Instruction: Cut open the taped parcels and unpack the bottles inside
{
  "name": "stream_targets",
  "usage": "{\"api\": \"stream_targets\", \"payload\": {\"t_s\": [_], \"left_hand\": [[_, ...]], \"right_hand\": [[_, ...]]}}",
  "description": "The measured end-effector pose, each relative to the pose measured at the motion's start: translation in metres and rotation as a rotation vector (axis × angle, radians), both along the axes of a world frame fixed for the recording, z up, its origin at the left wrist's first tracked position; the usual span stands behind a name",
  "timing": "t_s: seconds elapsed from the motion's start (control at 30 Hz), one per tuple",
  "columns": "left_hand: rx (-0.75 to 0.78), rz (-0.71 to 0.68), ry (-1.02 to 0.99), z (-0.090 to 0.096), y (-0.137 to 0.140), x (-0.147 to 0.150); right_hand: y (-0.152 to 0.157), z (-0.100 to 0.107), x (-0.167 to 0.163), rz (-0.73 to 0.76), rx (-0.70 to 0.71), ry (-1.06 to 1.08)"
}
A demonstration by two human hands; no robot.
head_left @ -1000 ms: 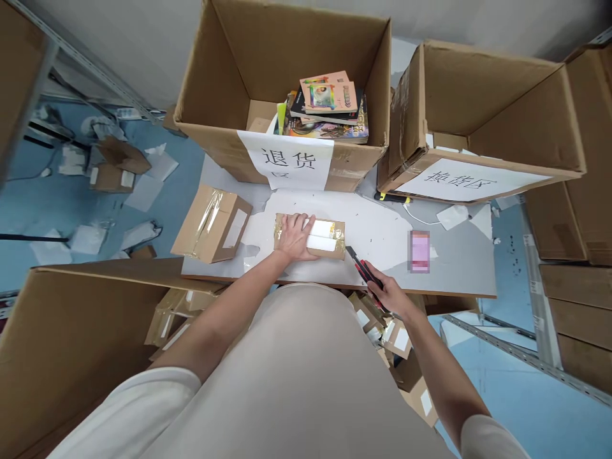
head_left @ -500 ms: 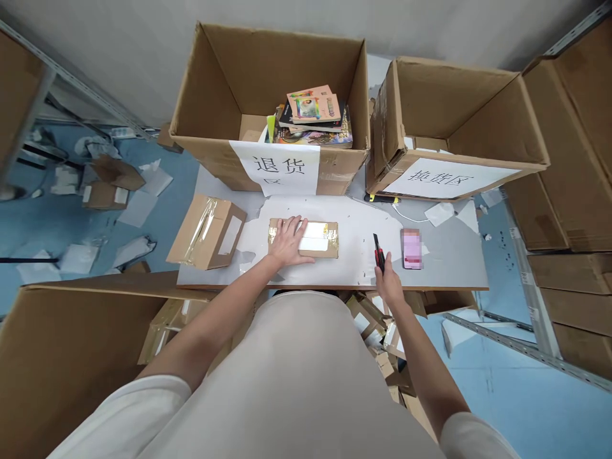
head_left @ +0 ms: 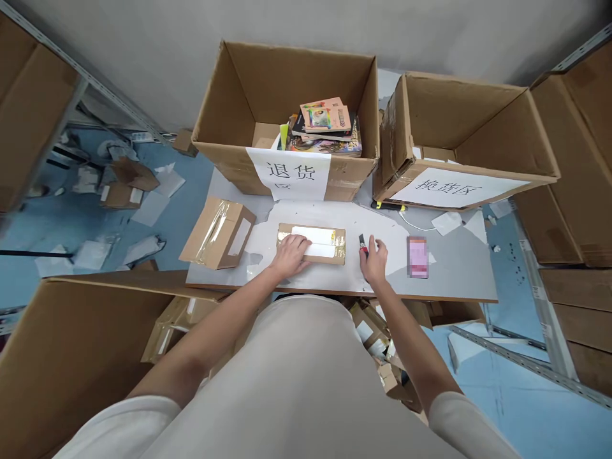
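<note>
A small taped cardboard box (head_left: 340, 248) with a white label lies flat on the table in the head view. My left hand (head_left: 289, 256) grips its left part, fingers over the top and near edge, partly hiding the label. To the right of the box, my right hand (head_left: 375, 262) is closed around a red and black utility knife (head_left: 363, 245). The knife's front end points away from me and slightly left, apart from the box. Most of its handle is hidden by the fingers.
A larger taped box (head_left: 217, 233) stands left on the table (head_left: 449, 280). Behind are two open cartons, one (head_left: 215, 108) with books (head_left: 327, 118), the other (head_left: 507, 121) with a paper sign. A phone (head_left: 417, 257) lies right; a yellow-black tool (head_left: 388, 206) lies by the right carton.
My right hand has brought the utility knife left, closer to the small box. My left hand has shifted from lying spread on the box toward its near edge. The view has shifted slightly.
</note>
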State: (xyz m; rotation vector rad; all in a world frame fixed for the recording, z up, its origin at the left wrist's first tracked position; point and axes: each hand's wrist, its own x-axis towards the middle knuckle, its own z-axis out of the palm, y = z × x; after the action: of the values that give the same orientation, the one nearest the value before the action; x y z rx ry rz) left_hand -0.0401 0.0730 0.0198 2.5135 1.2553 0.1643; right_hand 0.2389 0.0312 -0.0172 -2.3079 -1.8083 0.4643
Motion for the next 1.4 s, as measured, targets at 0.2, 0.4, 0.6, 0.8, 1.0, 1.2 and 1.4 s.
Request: {"api": "stream_targets", "payload": {"t_s": [0.2, 0.4, 0.6, 0.8, 1.0, 1.2, 1.4], "left_hand": [[-0.022, 0.017, 0.028, 0.007, 0.003, 0.004], [0.003, 0.034, 0.082, 0.012, -0.004, 0.012], [0.025, 0.013, 0.108, 0.012, -0.03, 0.012], [-0.048, 0.016, 0.048, 0.005, -0.067, -0.005], [-0.147, 0.039, -0.035, -0.004, -0.074, -0.009], [-0.203, 0.028, -0.057, -0.005, -0.083, -0.014], [-0.071, 0.12, -0.007, 0.009, -0.058, -0.013]], "right_hand": [[0.073, 0.057, -0.039, 0.738, -0.097, 0.21], [0.102, 0.058, -0.05, 0.844, -0.31, 0.087], [0.095, 0.049, -0.057, 0.866, -0.254, -0.093], [0.087, 0.048, -0.063, 0.797, -0.125, -0.162], [0.111, 0.063, -0.058, 0.731, -0.16, -0.078], [0.141, 0.053, -0.055, 0.543, -0.159, 0.009], [0.13, 0.038, -0.067, 0.403, 0.097, -0.098]]}}
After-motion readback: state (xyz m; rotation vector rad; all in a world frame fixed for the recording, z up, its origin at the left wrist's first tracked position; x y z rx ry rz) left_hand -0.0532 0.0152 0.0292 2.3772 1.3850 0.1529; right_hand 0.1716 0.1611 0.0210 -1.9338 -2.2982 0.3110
